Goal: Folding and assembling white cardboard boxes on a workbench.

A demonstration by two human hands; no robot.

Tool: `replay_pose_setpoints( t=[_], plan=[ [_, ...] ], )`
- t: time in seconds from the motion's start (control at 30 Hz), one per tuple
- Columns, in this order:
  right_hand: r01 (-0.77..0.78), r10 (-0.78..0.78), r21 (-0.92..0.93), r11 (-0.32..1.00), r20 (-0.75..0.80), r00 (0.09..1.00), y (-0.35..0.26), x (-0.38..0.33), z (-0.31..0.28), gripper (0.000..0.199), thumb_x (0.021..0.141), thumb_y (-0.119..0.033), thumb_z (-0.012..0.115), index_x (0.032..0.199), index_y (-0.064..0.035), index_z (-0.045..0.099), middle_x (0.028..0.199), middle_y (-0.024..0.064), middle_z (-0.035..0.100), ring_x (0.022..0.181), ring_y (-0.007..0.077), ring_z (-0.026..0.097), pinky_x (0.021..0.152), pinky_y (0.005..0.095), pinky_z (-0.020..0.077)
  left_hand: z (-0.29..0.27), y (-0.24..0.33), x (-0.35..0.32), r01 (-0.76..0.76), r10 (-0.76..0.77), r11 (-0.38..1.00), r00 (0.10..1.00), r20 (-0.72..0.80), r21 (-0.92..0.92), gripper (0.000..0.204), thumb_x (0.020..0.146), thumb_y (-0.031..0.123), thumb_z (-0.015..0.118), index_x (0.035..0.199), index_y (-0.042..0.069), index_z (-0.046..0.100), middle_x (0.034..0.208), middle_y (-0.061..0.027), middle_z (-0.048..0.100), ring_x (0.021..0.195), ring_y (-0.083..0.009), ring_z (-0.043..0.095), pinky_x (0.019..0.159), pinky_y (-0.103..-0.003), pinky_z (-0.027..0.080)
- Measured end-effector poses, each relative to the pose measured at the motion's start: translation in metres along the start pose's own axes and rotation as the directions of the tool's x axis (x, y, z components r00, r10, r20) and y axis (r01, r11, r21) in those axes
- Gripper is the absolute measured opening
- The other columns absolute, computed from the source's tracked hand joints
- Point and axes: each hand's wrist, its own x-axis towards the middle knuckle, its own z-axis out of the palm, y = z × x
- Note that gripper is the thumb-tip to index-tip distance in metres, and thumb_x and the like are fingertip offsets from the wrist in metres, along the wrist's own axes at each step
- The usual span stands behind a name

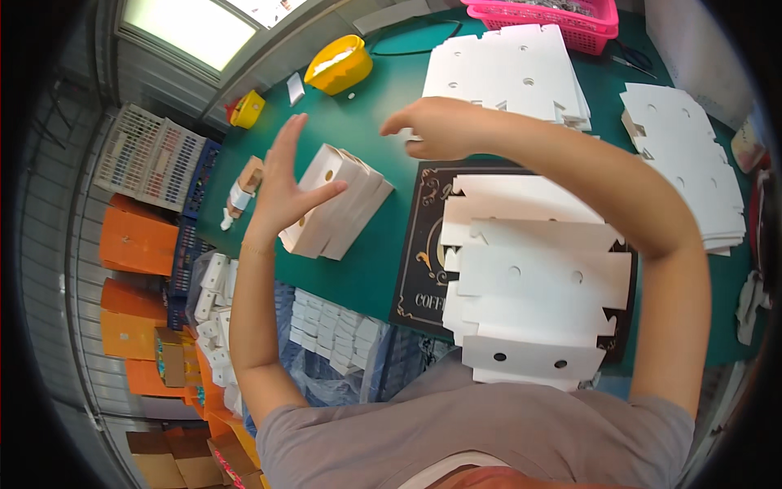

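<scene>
My left hand point(285, 196) is open, thumb and fingers spread, at the left side of a row of folded white boxes point(352, 213) standing on the green table point(358, 285). Whether its fingers touch the boxes I cannot tell. My right hand point(444, 130) reaches leftward past those boxes, index finger stretched out and thumb apart, with no held thing plainly visible; its other fingers are partly hidden. Below my right forearm, flat white box blanks point(542, 273) lie overlapped on a black printed mat point(411, 277). The nearest blank point(529, 360), with two dark round spots, leans at my body.
More white blanks are stacked at the back point(497, 69) and right point(688, 163). A pink basket point(542, 18), scissors point(634, 65), yellow containers point(338, 67) and a small bottle point(239, 196) stand around the table. Crates point(151, 155) and a bin of white boxes point(334, 330) are lower left.
</scene>
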Motion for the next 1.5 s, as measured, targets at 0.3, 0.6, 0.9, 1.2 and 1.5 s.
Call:
replay_pose_setpoints(
  t=[0.3,0.6,0.9,1.2,1.5],
  plan=[
    [-0.166,0.175,-0.060,0.984,0.214,0.961,-0.057,-0.229,0.008,0.037,0.085,-0.027,0.076,0.117,-0.0089,0.069,0.130,0.0085,0.064,0.127,0.0300,0.055,0.109,0.0508,0.0380,0.022,0.124,-0.118,-0.253,0.359,0.879,0.909,0.211,-0.403,0.045,0.063,0.024,0.091,0.104,0.014,0.076,0.129,-0.0079,0.063,0.130,-0.0334,0.054,0.110,-0.054,0.036],
    [-0.365,0.365,-0.045,0.930,0.235,0.901,-0.118,-0.321,0.066,0.057,0.062,-0.042,0.090,0.112,-0.0227,0.070,0.143,0.0017,0.055,0.143,0.0320,0.038,0.111,0.0727,0.0197,0.100,0.175,-0.173,-0.219,0.453,0.701,0.872,0.186,-0.679,0.041,0.068,0.028,0.089,0.100,0.013,0.068,0.128,-0.0069,0.064,0.132,-0.0328,0.052,0.109,-0.055,0.040],
    [-0.425,0.437,-0.109,0.899,0.144,0.888,-0.132,-0.338,0.082,0.037,0.069,-0.023,0.087,0.103,-0.0208,0.072,0.149,0.0066,0.049,0.147,0.0354,0.031,0.112,0.0727,0.0160,0.103,0.183,-0.182,-0.273,0.437,0.743,0.889,0.134,-0.611,0.028,0.076,0.025,0.083,0.097,0.014,0.067,0.130,-0.0039,0.061,0.131,-0.0314,0.052,0.113,-0.055,0.036],
    [-0.529,0.558,0.769,0.358,0.278,0.782,-0.129,-0.315,0.048,0.009,0.088,-0.014,0.074,0.087,-0.0054,0.070,0.110,0.0106,0.074,0.127,0.0307,0.059,0.111,0.0543,0.0310,0.078,0.173,-0.170,-0.005,0.279,0.622,0.936,0.216,-0.783,0.026,0.076,0.027,0.083,0.093,0.016,0.066,0.117,-0.0017,0.069,0.125,-0.0304,0.057,0.113,-0.058,0.030],
    [-0.505,0.601,0.769,0.392,0.202,0.773,-0.116,-0.293,0.037,0.016,0.088,-0.010,0.073,0.101,-0.0037,0.068,0.116,0.0145,0.070,0.110,0.0198,0.066,0.094,0.0354,0.0481,0.071,0.186,-0.157,-0.237,0.316,0.687,0.949,-0.010,-0.687,0.026,0.076,0.013,0.082,0.101,0.009,0.074,0.091,-0.0066,0.073,0.080,-0.0217,0.070,0.082,-0.038,0.055]
  ],
)
